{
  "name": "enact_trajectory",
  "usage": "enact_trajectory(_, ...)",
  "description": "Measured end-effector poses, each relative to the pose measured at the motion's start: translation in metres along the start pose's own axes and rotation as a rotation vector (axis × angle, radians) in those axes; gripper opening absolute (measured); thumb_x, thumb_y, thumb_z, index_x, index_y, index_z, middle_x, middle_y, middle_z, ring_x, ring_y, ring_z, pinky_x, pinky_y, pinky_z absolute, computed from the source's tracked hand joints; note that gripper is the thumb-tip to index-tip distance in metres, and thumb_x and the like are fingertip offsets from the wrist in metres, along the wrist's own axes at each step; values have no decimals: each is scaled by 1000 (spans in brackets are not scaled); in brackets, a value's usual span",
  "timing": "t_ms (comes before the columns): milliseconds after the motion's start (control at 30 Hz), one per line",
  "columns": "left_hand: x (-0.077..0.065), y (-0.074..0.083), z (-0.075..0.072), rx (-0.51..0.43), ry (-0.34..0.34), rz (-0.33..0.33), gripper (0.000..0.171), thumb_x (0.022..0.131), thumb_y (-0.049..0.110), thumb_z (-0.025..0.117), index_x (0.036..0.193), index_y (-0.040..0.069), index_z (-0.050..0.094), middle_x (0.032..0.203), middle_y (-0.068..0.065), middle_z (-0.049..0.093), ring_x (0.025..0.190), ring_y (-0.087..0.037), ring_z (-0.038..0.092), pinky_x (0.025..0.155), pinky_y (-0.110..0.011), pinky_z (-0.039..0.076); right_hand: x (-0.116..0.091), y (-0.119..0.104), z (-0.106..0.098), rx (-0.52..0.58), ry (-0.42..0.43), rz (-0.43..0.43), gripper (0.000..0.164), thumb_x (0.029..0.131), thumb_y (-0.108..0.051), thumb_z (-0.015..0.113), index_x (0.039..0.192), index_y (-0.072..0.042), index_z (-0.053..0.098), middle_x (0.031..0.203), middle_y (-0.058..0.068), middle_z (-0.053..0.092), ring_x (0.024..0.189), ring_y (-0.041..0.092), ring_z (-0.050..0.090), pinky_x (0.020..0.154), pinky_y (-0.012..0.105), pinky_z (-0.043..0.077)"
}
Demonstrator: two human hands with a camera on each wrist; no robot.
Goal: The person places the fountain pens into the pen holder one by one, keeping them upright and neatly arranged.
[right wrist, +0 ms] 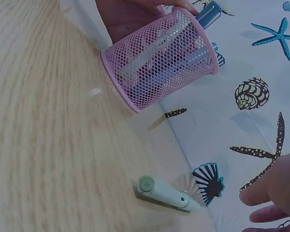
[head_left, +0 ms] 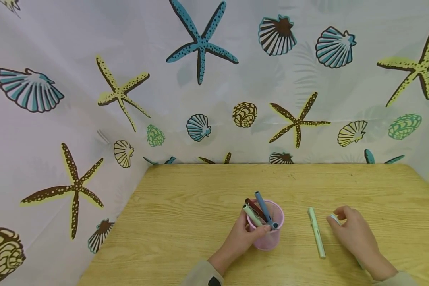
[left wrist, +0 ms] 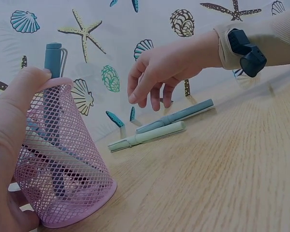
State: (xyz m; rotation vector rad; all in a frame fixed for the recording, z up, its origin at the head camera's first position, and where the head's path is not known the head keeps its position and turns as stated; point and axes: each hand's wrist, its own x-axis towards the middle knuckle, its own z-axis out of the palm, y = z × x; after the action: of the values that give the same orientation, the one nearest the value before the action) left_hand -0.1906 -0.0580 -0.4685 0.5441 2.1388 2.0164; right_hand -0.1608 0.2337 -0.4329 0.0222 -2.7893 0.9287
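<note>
My left hand (head_left: 237, 238) grips a pink mesh pen cup (head_left: 267, 242) by its side, with the thumb at the rim. Out of the cup stick several pens, among them a blue pen (head_left: 262, 204), a dark red pen (head_left: 257, 211) and a pale green pen (head_left: 252, 216). To the right of the cup, another pale green pen (head_left: 318, 237) lies on the table. My right hand (head_left: 355, 234) hovers with loosely bent fingers above a blue-grey pen (left wrist: 188, 112), which it mostly covers in the head view. Nothing shows between its fingers.
The wooden table (head_left: 186, 214) carries the cup and pens. A pale cloth (head_left: 228, 147) printed with starfish and shells stands along the table's back and sides. A dark wrist device (left wrist: 246, 53) sits over my right sleeve.
</note>
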Motion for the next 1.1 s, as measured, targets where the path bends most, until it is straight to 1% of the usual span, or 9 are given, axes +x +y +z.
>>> enact_trajectory(200,1,-3,-1,1,-9,5,68,84,28,68,141,28,30,132,-4,44,123,-21,41,100,-43,35,-2,7,1,-42,-36,-9,41,94,-28,53,108,11,53,98,23,55,81,31,55,65,45,48)
enact_trajectory(333,2,-4,-1,2,-15,-2,68,84,30,68,141,32,29,132,0,44,121,-18,43,99,-43,36,-2,11,2,-65,-64,-5,42,94,-28,55,107,11,53,96,23,55,82,33,55,65,45,48)
enact_trajectory(533,1,-3,-1,10,-14,-12,70,85,32,67,142,31,28,133,0,43,122,-18,42,99,-44,37,0,17,2,-89,-96,12,40,90,-25,60,104,11,54,91,20,56,79,30,53,62,41,48)
enact_trajectory(667,1,-1,-1,7,-14,-12,69,85,32,67,142,32,27,133,1,43,121,-18,43,98,-43,37,2,19,2,-105,-111,17,38,87,-19,63,102,15,56,85,18,57,69,23,51,56,35,46)
enact_trajectory(767,1,-1,-1,0,-15,-11,69,85,31,67,141,33,28,132,1,43,121,-18,43,98,-43,38,4,21,2,-113,-135,28,40,84,-16,66,101,18,55,84,21,58,66,21,48,53,31,44)
enact_trajectory(900,1,-1,-1,-4,-20,-12,68,85,30,67,141,31,28,133,-1,43,121,-19,43,98,-44,37,5,23,4,-123,-165,73,44,82,-17,69,104,19,54,88,26,58,69,22,51,54,32,45)
enact_trajectory(1033,0,1,-1,-13,-25,-7,70,85,27,67,142,28,27,133,-4,43,120,-21,43,97,-44,38,6,24,4,-132,-183,86,46,81,-16,69,106,19,52,84,20,58,68,22,50,54,32,45)
enact_trajectory(1100,-2,6,-1,-18,-26,-14,70,85,25,67,143,25,27,133,-5,43,120,-22,43,97,-45,38,6,24,5,-134,-187,77,45,81,-15,69,106,18,51,81,17,57,66,22,49,53,32,44)
